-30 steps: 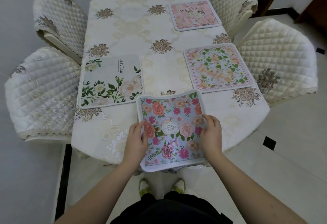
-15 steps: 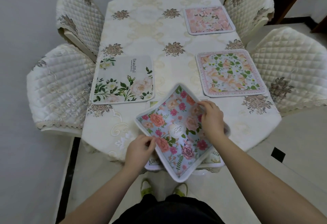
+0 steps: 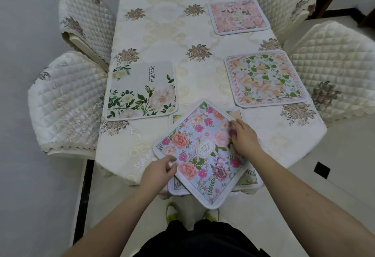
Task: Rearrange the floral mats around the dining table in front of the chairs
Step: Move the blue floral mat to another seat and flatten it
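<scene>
A long worktop (image 3: pixel 162 33) under a cream cloth with brown flower motifs fills the room, with quilted chairs (image 3: pixel 67 102) drawn up along both long sides. Three mats lie flat on it: a white one with green leaves (image 3: pixel 140 92) on the left in front of the near left chair, a peach-and-green one (image 3: pixel 265 78) on the right before the near right chair, and a pink one (image 3: pixel 238 16) further up the right side. At the near end, the blue mat with pink roses (image 3: pixel 199 153) sits turned like a diamond, its lowest corner hanging past the worktop's edge, resting on top of another pale mat (image 3: pixel 248 177) whose corners peek out beneath it. The person's left hand (image 3: pixel 160 170) pinches the blue mat's left edge, thumb on top and fingers curled at the border. The right hand (image 3: pixel 244 138) lies on the mat's upper right side, fingers bent and gripping that edge near the corner.
</scene>
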`<state>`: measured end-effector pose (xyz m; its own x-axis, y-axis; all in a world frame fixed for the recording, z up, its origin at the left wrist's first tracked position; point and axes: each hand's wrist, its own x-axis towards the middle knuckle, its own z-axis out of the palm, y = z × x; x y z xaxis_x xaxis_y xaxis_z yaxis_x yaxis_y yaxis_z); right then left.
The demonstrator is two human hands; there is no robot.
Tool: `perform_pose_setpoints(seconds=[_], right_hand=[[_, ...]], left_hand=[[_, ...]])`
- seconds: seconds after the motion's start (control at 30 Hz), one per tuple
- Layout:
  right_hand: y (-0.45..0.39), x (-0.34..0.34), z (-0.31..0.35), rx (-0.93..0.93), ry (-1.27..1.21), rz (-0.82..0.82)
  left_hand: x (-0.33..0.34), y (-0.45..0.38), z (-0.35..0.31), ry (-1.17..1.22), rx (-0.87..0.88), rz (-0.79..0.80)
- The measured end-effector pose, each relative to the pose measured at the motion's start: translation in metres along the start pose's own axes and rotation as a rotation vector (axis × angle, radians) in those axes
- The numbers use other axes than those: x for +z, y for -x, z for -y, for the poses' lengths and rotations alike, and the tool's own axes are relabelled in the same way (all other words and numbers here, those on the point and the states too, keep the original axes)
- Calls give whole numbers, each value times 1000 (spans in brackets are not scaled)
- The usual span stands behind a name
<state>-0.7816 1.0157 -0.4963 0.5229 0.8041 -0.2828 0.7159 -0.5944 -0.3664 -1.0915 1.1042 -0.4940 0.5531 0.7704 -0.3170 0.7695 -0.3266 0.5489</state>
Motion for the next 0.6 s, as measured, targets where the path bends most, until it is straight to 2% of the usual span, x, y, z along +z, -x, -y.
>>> perform_pose_setpoints(seconds=[0.1, 0.2, 0.27, 0.37, 0.47, 0.6], right_hand=[[14, 5, -7, 63, 4, -116], [30, 6, -13, 253, -24, -164], [41, 8, -15, 387, -75, -163], [58, 14, -13, 462, -163, -207], [65, 12, -12, 510, -395, -268], [74, 6, -6, 532, -881, -371]], left_hand=[[-7, -20, -2, 12, 44, -77], [-15, -46, -1, -97, 120, -160], [-19, -63, -3, -144, 108, -152], [-20, -82, -9, -84, 93, -89], [-22, -93, -14, -32, 83, -15], [-30, -100, -14, -8, 22, -32]])
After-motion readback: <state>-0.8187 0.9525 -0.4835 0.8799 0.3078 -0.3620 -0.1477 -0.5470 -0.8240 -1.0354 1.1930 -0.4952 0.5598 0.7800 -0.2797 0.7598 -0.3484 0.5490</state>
